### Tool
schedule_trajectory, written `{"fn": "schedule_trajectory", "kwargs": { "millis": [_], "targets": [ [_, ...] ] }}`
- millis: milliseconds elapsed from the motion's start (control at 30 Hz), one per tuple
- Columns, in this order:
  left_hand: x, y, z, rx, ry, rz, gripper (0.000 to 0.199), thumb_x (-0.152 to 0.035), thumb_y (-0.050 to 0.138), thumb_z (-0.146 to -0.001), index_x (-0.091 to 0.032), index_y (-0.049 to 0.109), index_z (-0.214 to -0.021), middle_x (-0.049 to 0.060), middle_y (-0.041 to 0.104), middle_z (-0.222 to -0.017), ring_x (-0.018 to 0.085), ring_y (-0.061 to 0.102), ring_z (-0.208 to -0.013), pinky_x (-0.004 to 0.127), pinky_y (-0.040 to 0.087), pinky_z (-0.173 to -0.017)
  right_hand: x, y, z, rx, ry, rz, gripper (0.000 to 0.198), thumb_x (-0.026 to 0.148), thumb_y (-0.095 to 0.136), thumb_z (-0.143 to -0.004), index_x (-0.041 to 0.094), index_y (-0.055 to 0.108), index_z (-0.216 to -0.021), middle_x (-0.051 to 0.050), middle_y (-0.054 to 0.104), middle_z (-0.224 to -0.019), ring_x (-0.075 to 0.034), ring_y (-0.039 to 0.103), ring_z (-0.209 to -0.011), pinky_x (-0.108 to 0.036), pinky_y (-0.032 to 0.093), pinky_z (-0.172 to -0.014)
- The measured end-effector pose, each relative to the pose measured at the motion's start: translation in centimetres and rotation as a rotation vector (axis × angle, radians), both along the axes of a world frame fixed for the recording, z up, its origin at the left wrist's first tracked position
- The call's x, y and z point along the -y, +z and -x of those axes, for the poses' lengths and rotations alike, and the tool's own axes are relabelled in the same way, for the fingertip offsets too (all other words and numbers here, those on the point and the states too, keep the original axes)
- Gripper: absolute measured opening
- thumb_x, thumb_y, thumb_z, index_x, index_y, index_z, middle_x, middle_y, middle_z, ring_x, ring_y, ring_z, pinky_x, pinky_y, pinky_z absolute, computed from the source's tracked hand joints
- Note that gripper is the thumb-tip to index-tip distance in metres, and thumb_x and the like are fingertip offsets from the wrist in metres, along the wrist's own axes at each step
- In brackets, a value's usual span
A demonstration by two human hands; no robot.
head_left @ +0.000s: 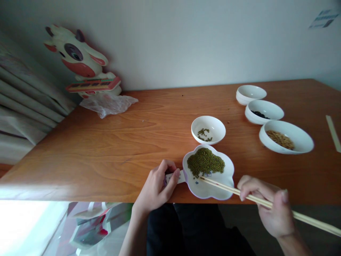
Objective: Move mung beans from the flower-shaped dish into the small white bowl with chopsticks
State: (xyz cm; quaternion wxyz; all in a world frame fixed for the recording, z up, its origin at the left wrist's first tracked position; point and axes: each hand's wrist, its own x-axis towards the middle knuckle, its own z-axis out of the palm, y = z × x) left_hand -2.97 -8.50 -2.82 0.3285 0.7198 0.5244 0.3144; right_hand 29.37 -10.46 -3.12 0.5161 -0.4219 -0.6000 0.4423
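My left hand (157, 185) is closed round the short handle of a white flower-shaped dish (213, 190) with a lilac rim, at the table's front edge. A heap of green mung beans (205, 161) lies in the dish's far half. In my right hand (269, 202) is a pair of wooden chopsticks (223, 187), slanting down to the left. Their tips are close together inside the dish, by the near edge of the heap. Whether they pinch a bean I cannot tell. Just behind the dish stands a small white bowl (195, 126) with some mung beans at its bottom.
At the right stand three white bowls: one with tan grains (279, 139), one with black beans (259, 114), and a farther bowl (250, 93). A pale strip (333, 133) lies far right. A cow toy (80, 53) and a plastic bag (109, 104) are back left.
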Motion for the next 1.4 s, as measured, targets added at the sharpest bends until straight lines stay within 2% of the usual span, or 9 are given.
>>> {"fn": "schedule_trajectory", "kwargs": {
  "millis": [167,367,633,800,1067,1400],
  "targets": [
    [-0.1,0.1,0.0,0.0,-0.001,-0.001,0.014,-0.034,0.053,-0.109,-0.022,0.052,-0.102,-0.001,0.064,-0.086,0.014,0.058,-0.07,0.027,0.044,-0.068,0.2,-0.6,-0.3,-0.007,-0.031,-0.026,0.074,0.068,0.031,-0.106,0.026,0.079,-0.069,-0.008,0.065,-0.058,-0.025,0.058,-0.059,-0.039,0.044,-0.059],
    [-0.1,0.2,0.0,-0.005,0.007,0.005,0.014,-0.034,0.054,-0.109,-0.022,0.052,-0.102,-0.001,0.064,-0.086,0.014,0.058,-0.07,0.027,0.044,-0.068,0.0,-0.2,-0.3,-0.084,-0.068,-0.081,0.08,0.075,0.029,-0.103,0.024,0.079,-0.067,-0.006,0.061,-0.053,-0.023,0.054,-0.055,-0.038,0.045,-0.056],
    [0.0,0.1,0.0,-0.003,0.008,0.014,0.014,-0.034,0.054,-0.109,-0.022,0.052,-0.103,-0.002,0.064,-0.084,0.014,0.058,-0.069,0.027,0.044,-0.068,0.7,1.8,-1.3,0.051,-0.042,0.094,0.084,0.086,0.023,-0.097,0.025,0.073,-0.067,-0.006,0.06,-0.06,-0.023,0.053,-0.061,-0.034,0.044,-0.053],
    [0.0,0.1,-0.1,-0.007,0.011,0.005,0.013,-0.034,0.054,-0.109,-0.022,0.052,-0.103,-0.002,0.063,-0.086,0.014,0.057,-0.07,0.027,0.044,-0.069,0.4,1.8,-1.2,0.107,-0.01,0.088,0.086,0.088,0.02,-0.095,0.025,0.072,-0.069,-0.005,0.061,-0.062,-0.022,0.055,-0.06,-0.033,0.044,-0.053],
    [0.0,0.1,-0.1,-0.009,0.016,0.001,0.011,-0.032,0.055,-0.107,-0.022,0.053,-0.103,-0.002,0.064,-0.086,0.013,0.057,-0.07,0.026,0.043,-0.068,0.1,1.2,-1.3,0.068,-0.023,0.083,0.081,0.079,0.023,-0.102,0.024,0.074,-0.07,-0.005,0.063,-0.062,-0.021,0.056,-0.061,-0.031,0.048,-0.053],
    [0.1,0.0,0.0,-0.027,0.017,-0.002,0.013,-0.034,0.055,-0.108,-0.023,0.053,-0.103,-0.002,0.063,-0.083,0.013,0.057,-0.067,0.026,0.043,-0.067,-0.3,0.8,-0.6,-0.027,-0.128,0.08,0.081,0.074,0.025,-0.104,0.024,0.076,-0.066,-0.007,0.062,-0.056,-0.02,0.056,-0.057,-0.028,0.049,-0.05]
  ]
}}
